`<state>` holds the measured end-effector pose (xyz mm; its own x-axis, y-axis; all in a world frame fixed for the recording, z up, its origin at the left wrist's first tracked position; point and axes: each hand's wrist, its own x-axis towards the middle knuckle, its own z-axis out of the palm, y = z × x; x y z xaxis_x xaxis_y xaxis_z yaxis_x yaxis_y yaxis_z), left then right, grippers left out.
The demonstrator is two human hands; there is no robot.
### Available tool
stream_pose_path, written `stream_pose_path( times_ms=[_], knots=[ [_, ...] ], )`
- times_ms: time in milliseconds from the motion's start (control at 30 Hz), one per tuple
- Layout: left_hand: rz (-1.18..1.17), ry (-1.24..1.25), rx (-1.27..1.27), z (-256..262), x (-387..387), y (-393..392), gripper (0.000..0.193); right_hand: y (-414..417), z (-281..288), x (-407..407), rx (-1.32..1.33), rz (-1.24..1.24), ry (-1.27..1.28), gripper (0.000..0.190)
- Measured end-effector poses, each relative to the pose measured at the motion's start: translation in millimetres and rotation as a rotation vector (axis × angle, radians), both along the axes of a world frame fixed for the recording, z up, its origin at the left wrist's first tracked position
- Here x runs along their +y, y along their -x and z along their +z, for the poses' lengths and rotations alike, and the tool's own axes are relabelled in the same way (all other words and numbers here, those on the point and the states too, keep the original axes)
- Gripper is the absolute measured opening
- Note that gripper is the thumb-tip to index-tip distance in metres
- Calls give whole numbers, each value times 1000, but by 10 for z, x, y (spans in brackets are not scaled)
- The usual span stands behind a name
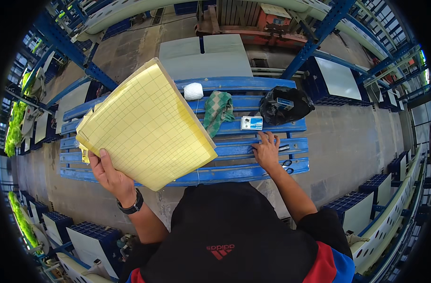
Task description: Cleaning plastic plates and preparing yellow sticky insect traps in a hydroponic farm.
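Note:
My left hand [111, 175] grips the lower left edge of a stack of yellow grid-printed sheets [148, 123], held tilted above the blue slatted bench [229, 150]. My right hand [267, 152] is low over the bench's right part, fingers bent downward. Small dark items show at its thumb, but whether it holds them is unclear. Just beyond its fingertips lies a small white-and-blue printed box [252, 123]. A black-handled tool [283, 148], partly hidden, lies right of the hand. Scissors with black handles [288, 167] rest nearer me, their blades partly covered by my forearm.
A white twine ball [193, 91] sits at the bench's back, its strand trailing toward me. Beside it lies a green checked cloth [218, 111]. A black plastic bag [286, 106] has another small box [285, 103] on it. Blue rack posts [309, 44] stand beyond the bench.

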<state>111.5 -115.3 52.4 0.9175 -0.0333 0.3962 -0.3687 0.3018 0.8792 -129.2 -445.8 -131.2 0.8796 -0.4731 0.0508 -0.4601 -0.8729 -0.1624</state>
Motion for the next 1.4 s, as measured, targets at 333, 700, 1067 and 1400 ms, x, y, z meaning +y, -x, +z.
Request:
stream_pose_path(
  times_ms=[333,700,1067,1400],
  knots=[
    [-10,-12,-4,31,-17,14,32,-73,-65,-81,29,-75,-128,6],
    [-8,-84,-102,23,-178,109,30,-69,287,-242,-391,-132,-495,7],
    [-154,-177,-174,99,-269,290,29,-580,2001,54,-1028,34,-1157,15],
    [-219,-141,-145,160,-338,378,29,-1043,2489,373,-909,209,-1323,25]
  ],
)
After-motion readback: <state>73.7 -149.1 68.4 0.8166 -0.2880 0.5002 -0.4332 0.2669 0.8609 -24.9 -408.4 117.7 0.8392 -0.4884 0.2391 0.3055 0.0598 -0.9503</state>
